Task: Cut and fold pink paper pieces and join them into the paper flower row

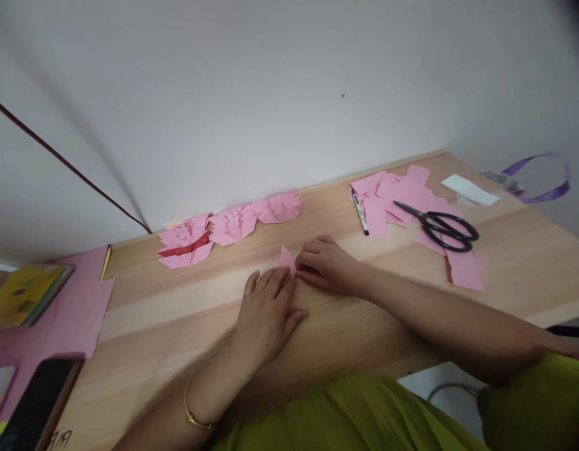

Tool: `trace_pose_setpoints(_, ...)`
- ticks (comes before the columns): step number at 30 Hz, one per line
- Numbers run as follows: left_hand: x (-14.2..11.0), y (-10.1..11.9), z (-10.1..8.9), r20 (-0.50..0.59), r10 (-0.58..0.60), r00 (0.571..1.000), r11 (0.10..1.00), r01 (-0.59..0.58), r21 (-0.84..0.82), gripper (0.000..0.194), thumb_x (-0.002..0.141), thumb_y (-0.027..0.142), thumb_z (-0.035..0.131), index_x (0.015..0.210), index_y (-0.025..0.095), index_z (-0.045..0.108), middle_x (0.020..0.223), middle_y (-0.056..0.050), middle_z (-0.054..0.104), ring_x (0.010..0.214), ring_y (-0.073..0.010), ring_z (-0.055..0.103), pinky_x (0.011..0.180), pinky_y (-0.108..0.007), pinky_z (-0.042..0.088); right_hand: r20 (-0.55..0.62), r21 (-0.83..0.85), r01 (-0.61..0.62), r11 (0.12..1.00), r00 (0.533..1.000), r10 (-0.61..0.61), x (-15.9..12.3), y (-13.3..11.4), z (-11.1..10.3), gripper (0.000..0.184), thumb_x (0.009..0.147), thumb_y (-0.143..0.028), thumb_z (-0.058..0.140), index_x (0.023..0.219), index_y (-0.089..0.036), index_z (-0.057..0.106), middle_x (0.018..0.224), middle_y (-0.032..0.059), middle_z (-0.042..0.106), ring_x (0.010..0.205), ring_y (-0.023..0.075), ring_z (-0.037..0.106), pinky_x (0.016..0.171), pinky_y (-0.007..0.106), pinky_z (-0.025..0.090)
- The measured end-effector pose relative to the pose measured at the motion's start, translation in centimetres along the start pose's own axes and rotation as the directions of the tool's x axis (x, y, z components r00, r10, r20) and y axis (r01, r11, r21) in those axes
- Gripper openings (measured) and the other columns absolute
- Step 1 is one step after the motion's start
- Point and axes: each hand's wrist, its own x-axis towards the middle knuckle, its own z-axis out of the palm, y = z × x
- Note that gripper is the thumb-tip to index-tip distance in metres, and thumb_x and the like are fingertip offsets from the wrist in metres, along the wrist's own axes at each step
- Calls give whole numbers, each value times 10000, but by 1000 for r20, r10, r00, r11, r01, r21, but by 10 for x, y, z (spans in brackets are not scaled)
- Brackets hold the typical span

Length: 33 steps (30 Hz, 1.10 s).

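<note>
A small folded piece of pink paper lies on the wooden table, its pointed tip showing above my fingers. Over its lower left part rests my left hand, palm down, with fingers stretched out and thumb apart. My right hand is at the paper's right edge, its fingers curled and pressed together on it. The fingers hide the lower part of the paper, so its full folded shape cannot be made out.
Folded pink paper pieces stand along the wall. At the right, black-handled scissors and a marker lie with loose pink sheets; a white strip is beyond. A phone and a yellow packet lie left.
</note>
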Motion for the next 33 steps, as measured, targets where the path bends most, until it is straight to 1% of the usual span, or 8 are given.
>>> trace_pose_setpoints(6,0,0,-1,-11,2,1000,1000,-2,-5,513,854,419,568,1302,180,496,1381,-133,488,1268,-290,420,1084,-539,256,2,12,-9,1000,1000,9,1,0,-1,106,868,-252,557,859,-171,625,824,48,635,810,170,555,827,332,310)
trace_pose_setpoints(16,0,-1,0,-11,11,1000,1000,-11,-6,520,857,425,562,1306,172,491,1386,-134,485,1263,-292,421,1081,-542,256,-10,-20,18,1000,1000,-18,-1,2,1,129,877,-259,544,864,-170,635,827,49,632,803,168,547,817,329,304)
trace_pose_setpoints(22,1,0,-1,5,5,1000,1000,-5,3,523,856,429,560,1299,158,495,1382,-133,489,1261,-291,420,1080,-541,259,18,-23,-25,999,1000,25,0,-1,-3,114,866,-262,559,860,-171,627,832,48,642,813,173,558,821,327,293)
trace_pose_setpoints(33,0,0,-1,-7,5,1000,1000,-5,0,516,852,430,567,1292,168,502,1376,-135,493,1263,-290,421,1082,-537,256,20,-41,-72,997,997,73,0,0,-4,130,853,-301,585,842,-173,604,847,40,652,827,174,571,831,326,286)
